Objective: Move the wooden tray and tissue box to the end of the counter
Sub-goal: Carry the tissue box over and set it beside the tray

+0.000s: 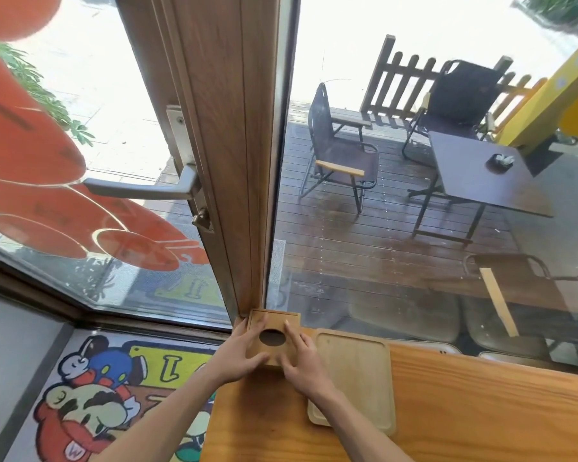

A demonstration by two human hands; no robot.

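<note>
A square wooden tissue box [274,323] with a round dark hole in its lid stands at the far left end of the wooden counter [481,405], against the window frame. My left hand [244,353] grips its left side and my right hand [297,355] grips its right side. Right of the box lies an empty pale wooden tray [357,371] with rounded corners, flat on the counter. My right forearm crosses the tray's near left corner.
A wooden window post [244,161] with a metal handle [141,190] rises just behind the box. Glass panes border the counter's far edge. Below the counter's left end a cartoon floor mat [107,395] lies. Outside are chairs and a dark table [474,171].
</note>
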